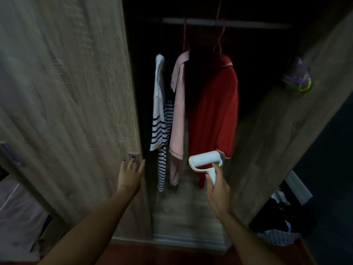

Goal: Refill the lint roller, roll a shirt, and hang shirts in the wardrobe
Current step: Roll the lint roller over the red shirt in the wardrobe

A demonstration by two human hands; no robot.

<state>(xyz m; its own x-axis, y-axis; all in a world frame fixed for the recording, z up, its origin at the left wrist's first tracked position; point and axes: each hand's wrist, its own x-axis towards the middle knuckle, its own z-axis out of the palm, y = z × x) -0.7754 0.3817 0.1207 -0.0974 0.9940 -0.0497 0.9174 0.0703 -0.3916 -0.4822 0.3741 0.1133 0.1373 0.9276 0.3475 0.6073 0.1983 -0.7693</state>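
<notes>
The wardrobe stands open in front of me, dark inside. On its rail (227, 22) hang three shirts: a white one with navy stripes (161, 119), a pink one (178, 115) and a red one (215, 111). My right hand (218, 188) grips the handle of a white lint roller (206, 159), whose roll is level with the red shirt's hem. My left hand (130, 175) lies flat, fingers spread, against the edge of the left wardrobe door (76, 102), at its small metal handle plate (133, 157).
The right wardrobe door (286, 131) is swung open, with a purple and green item (299, 75) hanging on it. A heap of dark clothes in a checked basket (277, 236) sits on the floor at the lower right. The wardrobe's wooden floor (187, 213) lies below the shirts.
</notes>
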